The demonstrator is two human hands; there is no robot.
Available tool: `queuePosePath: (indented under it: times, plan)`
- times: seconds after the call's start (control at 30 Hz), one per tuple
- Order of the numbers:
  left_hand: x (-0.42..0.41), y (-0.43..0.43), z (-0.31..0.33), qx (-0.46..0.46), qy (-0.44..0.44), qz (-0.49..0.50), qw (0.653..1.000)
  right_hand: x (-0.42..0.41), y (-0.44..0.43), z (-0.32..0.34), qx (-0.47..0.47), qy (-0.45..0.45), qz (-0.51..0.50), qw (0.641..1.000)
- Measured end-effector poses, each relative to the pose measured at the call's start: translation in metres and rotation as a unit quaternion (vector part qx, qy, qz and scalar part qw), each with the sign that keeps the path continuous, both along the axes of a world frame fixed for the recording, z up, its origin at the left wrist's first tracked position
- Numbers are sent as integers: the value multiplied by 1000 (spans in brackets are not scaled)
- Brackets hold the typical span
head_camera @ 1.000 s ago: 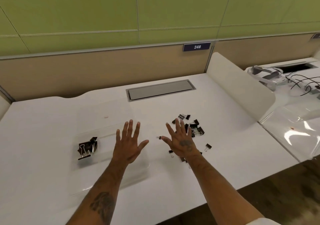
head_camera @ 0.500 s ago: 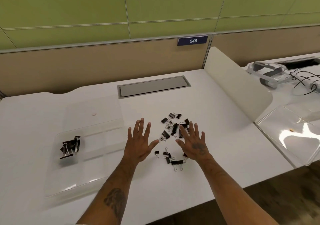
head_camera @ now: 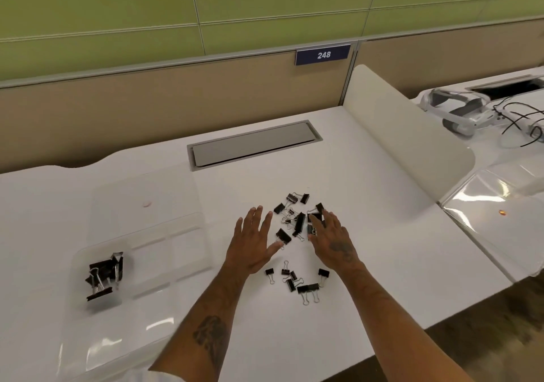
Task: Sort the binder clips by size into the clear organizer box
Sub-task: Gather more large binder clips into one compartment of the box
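Several black binder clips of mixed sizes lie scattered on the white desk (head_camera: 338,193): one pile (head_camera: 297,219) between my fingertips and a nearer group (head_camera: 297,280) between my wrists. My left hand (head_camera: 253,243) hovers palm down with fingers spread, just left of the pile, holding nothing. My right hand (head_camera: 331,237) is also flat with straight fingers, its fingertips over the pile's right edge. The clear organizer box (head_camera: 164,249) sits at the left with its lid folded back; several large clips (head_camera: 103,275) fill its near-left compartment.
A grey cable hatch (head_camera: 253,146) is set into the desk behind the clips. A white divider panel (head_camera: 406,143) bounds the desk on the right; beyond it lie a headset (head_camera: 459,113), black cables and a clear plastic lid (head_camera: 494,222).
The camera view has swung left and down. Both hands stayed flat and empty and have slid right of the organizer box, now flanking the loose clip pile.
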State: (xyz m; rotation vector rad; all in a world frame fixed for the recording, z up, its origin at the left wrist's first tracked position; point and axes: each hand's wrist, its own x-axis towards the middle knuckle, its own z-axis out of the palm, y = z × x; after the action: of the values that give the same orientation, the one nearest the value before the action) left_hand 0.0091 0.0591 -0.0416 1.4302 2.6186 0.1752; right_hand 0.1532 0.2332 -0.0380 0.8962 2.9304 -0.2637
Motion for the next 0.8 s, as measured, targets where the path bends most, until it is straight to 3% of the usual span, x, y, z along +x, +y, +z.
queuePosePath:
  times: [0.1,0.37,0.67,0.8]
  plan:
    - [-1,10,-5,-21,-12,-16,1000,-11,3,-3,-25,29,26,999]
    - [-6,30,-10,-29,-35,-10,999,-41,19,-10,-12,-19,125,992]
    - [-1,47,-16,-52,-27,20,998,-58,28,-13,18,-14,136,990]
    - [0,54,-16,-52,-21,29,998,-59,33,-10,-57,46,83,994]
